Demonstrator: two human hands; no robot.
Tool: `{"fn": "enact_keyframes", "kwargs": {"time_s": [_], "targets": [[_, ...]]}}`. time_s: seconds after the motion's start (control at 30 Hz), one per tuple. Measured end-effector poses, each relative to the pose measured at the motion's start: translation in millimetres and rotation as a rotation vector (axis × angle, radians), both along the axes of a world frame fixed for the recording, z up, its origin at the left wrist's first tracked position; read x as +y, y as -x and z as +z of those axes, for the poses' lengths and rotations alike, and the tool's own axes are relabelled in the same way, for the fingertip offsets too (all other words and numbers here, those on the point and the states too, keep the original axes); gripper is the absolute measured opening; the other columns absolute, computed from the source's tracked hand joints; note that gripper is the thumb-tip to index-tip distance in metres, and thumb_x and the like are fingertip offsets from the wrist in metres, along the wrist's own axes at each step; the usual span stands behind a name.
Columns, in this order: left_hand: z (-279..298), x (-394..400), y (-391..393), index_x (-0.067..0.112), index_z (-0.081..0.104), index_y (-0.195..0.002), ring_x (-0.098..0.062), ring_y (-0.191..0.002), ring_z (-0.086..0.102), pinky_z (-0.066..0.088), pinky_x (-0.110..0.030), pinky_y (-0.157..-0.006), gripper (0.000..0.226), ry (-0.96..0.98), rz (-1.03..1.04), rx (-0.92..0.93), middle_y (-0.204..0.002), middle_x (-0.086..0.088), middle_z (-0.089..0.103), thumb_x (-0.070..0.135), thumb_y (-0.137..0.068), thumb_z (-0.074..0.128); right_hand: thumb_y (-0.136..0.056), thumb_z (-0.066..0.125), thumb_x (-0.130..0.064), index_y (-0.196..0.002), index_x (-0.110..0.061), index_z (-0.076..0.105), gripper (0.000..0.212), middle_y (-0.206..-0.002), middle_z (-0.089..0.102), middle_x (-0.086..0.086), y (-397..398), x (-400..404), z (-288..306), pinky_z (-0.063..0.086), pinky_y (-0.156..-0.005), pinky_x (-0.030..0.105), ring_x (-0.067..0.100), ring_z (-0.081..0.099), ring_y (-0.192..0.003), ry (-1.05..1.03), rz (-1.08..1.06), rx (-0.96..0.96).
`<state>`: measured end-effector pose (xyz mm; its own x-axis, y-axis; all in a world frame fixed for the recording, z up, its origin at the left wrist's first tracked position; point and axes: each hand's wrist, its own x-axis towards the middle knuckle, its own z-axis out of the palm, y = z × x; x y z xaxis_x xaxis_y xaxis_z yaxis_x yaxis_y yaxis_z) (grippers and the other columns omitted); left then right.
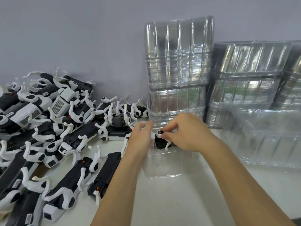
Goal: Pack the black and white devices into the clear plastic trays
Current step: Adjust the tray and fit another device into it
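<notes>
Your right hand (pixel 187 132) is pinching the black and white device (pixel 160 139), which is sitting in the clear plastic tray (pixel 162 167) lying on the white table (pixel 179 201) | your left hand (pixel 140 137) is resting straight-fingered against the tray's far left edge | a heap of black and white devices (pixel 48 128) is lying left | stacks of clear trays (pixel 177 70) are standing behind.

One black and white device (pixel 160 141) sat in one clear tray (pixel 162 167) on the table. A pile of devices (pixel 48 128) lay on the left, more than twenty; an exact count was not possible. Three stacks of clear trays (pixel 177 70) stood behind. Two hands were visible.
</notes>
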<state>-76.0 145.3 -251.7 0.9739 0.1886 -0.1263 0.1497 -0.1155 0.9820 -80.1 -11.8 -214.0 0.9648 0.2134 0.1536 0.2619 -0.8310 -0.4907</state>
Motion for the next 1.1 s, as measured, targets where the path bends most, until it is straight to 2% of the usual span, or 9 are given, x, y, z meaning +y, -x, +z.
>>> {"fn": "enact_keyframes", "kwargs": {"time_s": [0.13,0.3,0.4,0.47,0.6,0.7,0.87,0.93,1.1], "targets": [[0,0,0,0.027,0.06,-0.116,-0.001,-0.099,0.053,0.037,-0.025,-0.07,0.026,0.0,0.005,0.007,-0.114,0.007,0.062,0.043,-0.097,0.052,-0.084,0.072,-0.056,-0.088,-0.051,0.077,0.009,-0.061,0.063,-0.03,-2,-3,1,0.042,-0.06,0.019,-0.001,0.058,-0.067,-0.017,0.038,0.032],[0,-1,-1,0.024,0.063,-0.109,-0.003,-0.089,0.057,0.037,-0.025,-0.067,0.019,-0.007,0.032,0.003,-0.108,0.007,0.065,0.036,-0.097,0.053,-0.089,0.072,-0.04,-0.1,-0.038,0.078,0.013,-0.094,0.074,-0.021,-1,-18,10,0.052,-0.085,0.021,-0.005,0.066,-0.09,-0.182,0.066,0.089],[-1,-1,-2,0.026,0.065,-0.099,-0.007,-0.078,0.058,0.043,-0.029,-0.067,0.013,-0.019,0.065,0.004,-0.097,0.007,0.067,0.029,-0.097,0.052,-0.089,0.073,-0.026,-0.104,-0.035,0.076,0.018,-0.093,0.073,-0.017,-1,-36,17,0.046,-0.075,0.009,-0.006,0.066,-0.086,-0.309,-0.043,-0.004],[-2,-1,-3,0.026,0.066,-0.097,-0.007,-0.077,0.058,0.042,-0.029,-0.068,0.014,-0.019,0.078,-0.003,-0.093,0.009,0.066,0.024,-0.096,0.052,-0.088,0.074,-0.022,-0.103,-0.034,0.076,0.019,-0.094,0.071,-0.014,-1,-45,19,0.043,-0.071,0.011,-0.002,0.064,-0.087,-0.331,-0.116,-0.057],[-1,-1,-5,0.026,0.068,-0.1,-0.006,-0.083,0.057,0.043,-0.031,-0.073,0.016,-0.013,0.094,-0.004,-0.09,0.013,0.062,0.019,-0.095,0.054,-0.086,0.076,-0.03,-0.123,-0.036,0.066,0.038,-0.122,0.061,-0.007,1,-48,13,0.037,-0.086,0.024,0.0,0.054,-0.096,-0.273,-0.168,0.071],[-1,0,-4,0.026,0.067,-0.104,-0.003,-0.083,0.056,0.039,-0.026,-0.067,0.018,-0.026,0.077,-0.013,-0.092,0.013,0.063,0.02,-0.097,0.051,-0.088,0.074,-0.037,-0.141,-0.029,0.052,0.057,-0.143,0.051,-0.002,0,-47,9,0.035,-0.092,0.026,0.016,0.052,-0.125,-0.258,-0.214,0.223],[-2,1,-3,0.027,0.066,-0.107,0.0,-0.087,0.055,0.038,-0.025,-0.066,0.018,-0.031,0.05,-0.017,-0.099,0.015,0.061,0.021,-0.096,0.052,-0.089,0.071,-0.046,-0.15,-0.024,0.04,0.071,-0.154,0.042,0.004,-6,-47,8,0.04,-0.1,0.034,0.026,0.047,-0.134,-0.229,-0.318,0.34],[-2,1,-2,0.027,0.066,-0.107,0.001,-0.087,0.055,0.037,-0.023,-0.066,0.019,-0.022,0.045,-0.017,-0.099,0.018,0.06,0.02,-0.096,0.053,-0.089,0.07,-0.048,-0.152,-0.021,0.037,0.077,-0.156,0.04,0.003,-7,-48,7,0.043,-0.105,0.039,0.028,0.047,-0.134,-0.245,-0.349,0.372],[-2,2,0,0.034,0.064,-0.103,0.006,-0.09,0.053,0.037,-0.02,-0.067,0.02,-0.009,0.008,-0.04,-0.102,0.023,0.058,0.018,-0.092,0.058,-0.083,0.072,-0.056,-0.143,-0.015,0.048,0.077,-0.13,0.058,0.005,-9,-54,3,0.054,-0.085,0.038,0.026,0.062,-0.106,-0.26,-0.385,0.442]]}}
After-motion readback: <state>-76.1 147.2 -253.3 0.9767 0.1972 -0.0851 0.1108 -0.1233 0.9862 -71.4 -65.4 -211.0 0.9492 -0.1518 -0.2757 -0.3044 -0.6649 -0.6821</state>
